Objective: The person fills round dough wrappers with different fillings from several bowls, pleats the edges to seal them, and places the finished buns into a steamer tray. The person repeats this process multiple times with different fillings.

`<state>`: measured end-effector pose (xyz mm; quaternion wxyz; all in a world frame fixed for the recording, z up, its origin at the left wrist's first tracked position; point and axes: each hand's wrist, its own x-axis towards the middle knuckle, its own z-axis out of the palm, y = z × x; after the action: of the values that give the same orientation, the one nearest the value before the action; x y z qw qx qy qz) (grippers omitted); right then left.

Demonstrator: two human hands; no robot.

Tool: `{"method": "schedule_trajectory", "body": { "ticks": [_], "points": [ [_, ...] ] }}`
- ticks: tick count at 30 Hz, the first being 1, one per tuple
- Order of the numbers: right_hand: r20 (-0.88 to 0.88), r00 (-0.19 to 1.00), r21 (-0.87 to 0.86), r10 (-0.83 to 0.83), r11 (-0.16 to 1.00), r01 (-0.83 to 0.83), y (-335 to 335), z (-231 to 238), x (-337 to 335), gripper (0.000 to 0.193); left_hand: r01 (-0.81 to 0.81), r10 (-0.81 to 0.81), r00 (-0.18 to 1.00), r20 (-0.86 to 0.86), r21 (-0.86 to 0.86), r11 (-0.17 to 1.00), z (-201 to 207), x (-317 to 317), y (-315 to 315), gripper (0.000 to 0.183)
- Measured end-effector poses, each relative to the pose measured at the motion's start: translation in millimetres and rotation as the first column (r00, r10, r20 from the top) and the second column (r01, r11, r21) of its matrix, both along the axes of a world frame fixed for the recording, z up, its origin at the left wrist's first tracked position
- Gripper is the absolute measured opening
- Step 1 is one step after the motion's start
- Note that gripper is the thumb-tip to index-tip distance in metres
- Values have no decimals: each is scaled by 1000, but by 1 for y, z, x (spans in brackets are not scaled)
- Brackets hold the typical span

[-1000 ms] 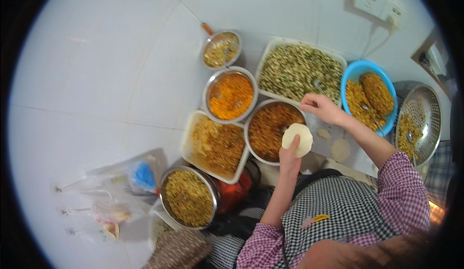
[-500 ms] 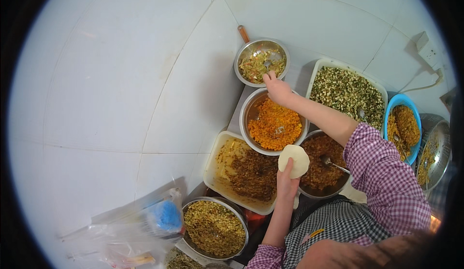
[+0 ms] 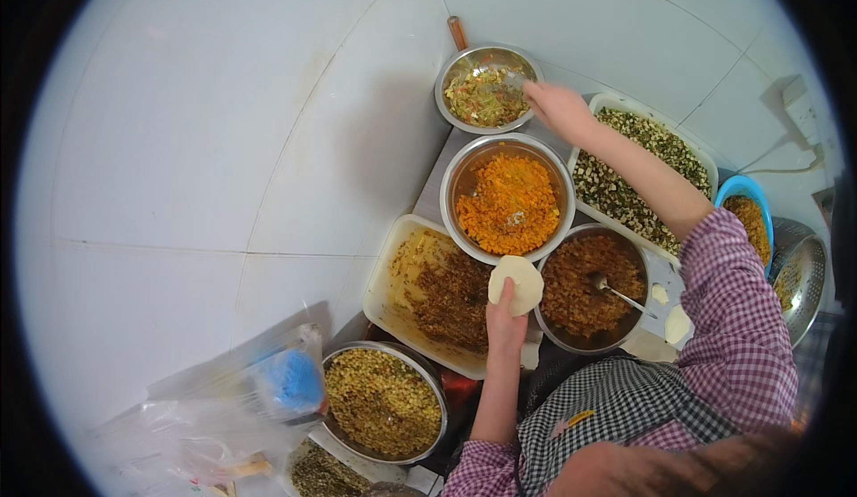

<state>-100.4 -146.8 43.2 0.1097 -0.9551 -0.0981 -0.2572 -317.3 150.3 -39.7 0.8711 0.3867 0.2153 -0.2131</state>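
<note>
Since the earlier frame, the right hand (image 3: pixel 561 111) shifts from the near side of the small shiny steel bowl (image 3: pixel 442 95) round to its right side. The pale, flat, round dough disc (image 3: pixel 516 285) shifts slightly left with the left hand (image 3: pixel 506 323).

The dough disc is in the left hand, clamped between the thumb on top and the fingers underneath. It's held up in front of where the wide steel bowl of orange chopped food (image 3: pixel 450 194), the cream rectangular plastic tray of brown filling (image 3: pixel 377 305) and the steel bowl of reddish-brown filling (image 3: pixel 571 343) meet.

Right fingers are drawn together at a blurred metal spoon (image 3: pixel 515 78) over the small bowl; can't tell if they grip it.

A second steel spoon (image 3: pixel 628 301) leans in the reddish-brown bowl. Right of that, a loose pale dough piece (image 3: pixel 678 326). The white rectangular tray of green-and-white chopped food (image 3: pixel 607 101) sits behind the right forearm; farther right, a light-blue round plastic basin (image 3: pixel 748 188) and a perforated steel colander (image 3: pixel 811 274).

Lower left: a steel bowl of yellow-green chopped food (image 3: pixel 440 408), beside a bright-blue bundle (image 3: pixel 292 381) in clear plastic.
</note>
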Motion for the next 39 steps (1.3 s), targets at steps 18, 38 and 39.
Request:
{"method": "schedule_trajectory", "body": {
  "ticks": [18, 38, 39],
  "points": [
    [-412, 868, -125, 276, 927, -354, 21, 8, -88, 12, 9, -9, 1000, 1, -6, 1000, -18, 12, -17, 49],
    [-522, 781, 266, 343, 935, -234, 34, -58, -110, 14, -44, 44, 999, 2, 103, 994, 23, 45, -26, 43],
    [-555, 763, 245, 332, 942, -231, 28, -53, -116, 16, -60, 40, 990, 133, 144, 988, 28, 60, -26, 44]
  ]
}}
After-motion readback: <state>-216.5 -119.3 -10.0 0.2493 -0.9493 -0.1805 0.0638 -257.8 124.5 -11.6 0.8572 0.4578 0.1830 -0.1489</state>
